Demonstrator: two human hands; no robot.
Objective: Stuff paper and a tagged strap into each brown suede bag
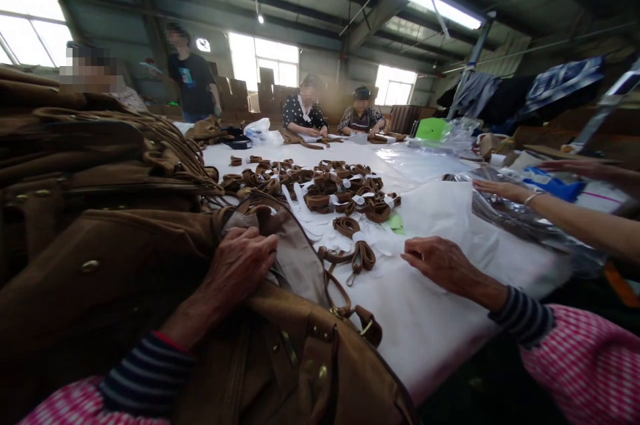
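Observation:
A brown bag (pixel 300 328) with brass studs and a grey lining (pixel 295 248) lies open in front of me at the table's edge. My left hand (pixel 240 258) is closed on the rim of its mouth, fingers curled over the lining. Out over the white table, my right hand (pixel 435 261) is closed with the fingertips pinched together; whatever they may hold is too small to make out. Just left of it lies a rolled brown strap (pixel 357 245) with a white band and a metal clip. Behind that sits a heap of similar banded straps (pixel 340 188).
More brown bags (pixel 90 171) are piled high at my left. A co-worker's arms (pixel 565 211) reach in from the right over clear plastic bags (pixel 525 218). Two people (pixel 305 111) sit at the white table's (pixel 390 318) far side. A green sheet (pixel 433 129) stands beyond.

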